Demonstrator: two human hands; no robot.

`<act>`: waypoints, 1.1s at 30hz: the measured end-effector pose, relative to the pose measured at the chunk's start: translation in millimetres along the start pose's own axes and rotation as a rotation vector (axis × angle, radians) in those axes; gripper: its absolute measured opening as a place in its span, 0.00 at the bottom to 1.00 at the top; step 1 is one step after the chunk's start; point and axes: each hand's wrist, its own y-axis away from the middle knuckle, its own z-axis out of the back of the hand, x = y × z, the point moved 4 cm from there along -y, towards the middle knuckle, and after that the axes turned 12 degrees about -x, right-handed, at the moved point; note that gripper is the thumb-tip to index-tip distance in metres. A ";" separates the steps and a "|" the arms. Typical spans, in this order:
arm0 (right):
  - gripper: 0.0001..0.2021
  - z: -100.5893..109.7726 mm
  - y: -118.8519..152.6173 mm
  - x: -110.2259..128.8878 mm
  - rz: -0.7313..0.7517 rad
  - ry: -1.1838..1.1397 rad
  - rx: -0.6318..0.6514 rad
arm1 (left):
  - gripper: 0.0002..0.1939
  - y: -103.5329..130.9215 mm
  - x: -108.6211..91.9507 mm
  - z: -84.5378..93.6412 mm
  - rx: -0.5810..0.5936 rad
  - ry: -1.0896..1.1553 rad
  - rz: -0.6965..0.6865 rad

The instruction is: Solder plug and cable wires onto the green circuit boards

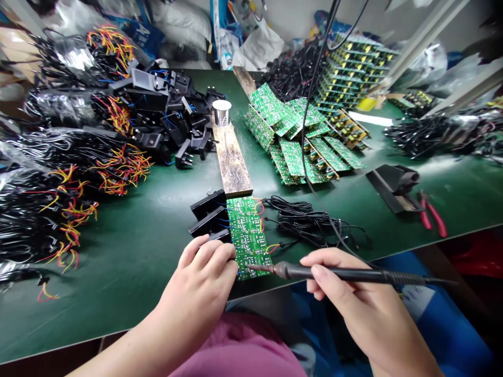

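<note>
In my right hand is a soldering iron, gripped like a pen. Its tip points left and rests on or just over the lowest part of a row of green circuit boards. My left hand is closed at the lower left edge of these boards; what its fingers pinch is hidden beneath them. Just beyond the fingers lie black plug housings, joined to the boards by blue wires. Red and yellow wires on the boards' right side lead to coiled black cables.
A solder spool stands on a scorched wooden strip. Bundled cables and loose plug housings pile up at left. Stacked circuit boards sit behind. Red-handled pliers lie right, near a black folded piece. The iron's cord hangs across.
</note>
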 end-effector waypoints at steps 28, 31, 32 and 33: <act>0.08 1.9 1.6 -13.3 -0.029 -0.160 -0.188 | 0.07 1.7 2.2 -4.1 0.006 0.003 -0.006; 0.08 1.7 2.2 -13.2 -0.023 -0.163 -0.183 | 0.08 1.8 2.2 -4.2 -0.001 0.007 -0.010; 0.08 1.5 2.3 -13.1 -0.023 -0.165 -0.181 | 0.08 1.7 2.2 -4.4 -0.001 0.006 -0.012; 0.08 1.1 2.5 -12.8 -0.023 -0.167 -0.181 | 0.08 1.7 2.3 -4.7 0.001 0.004 -0.013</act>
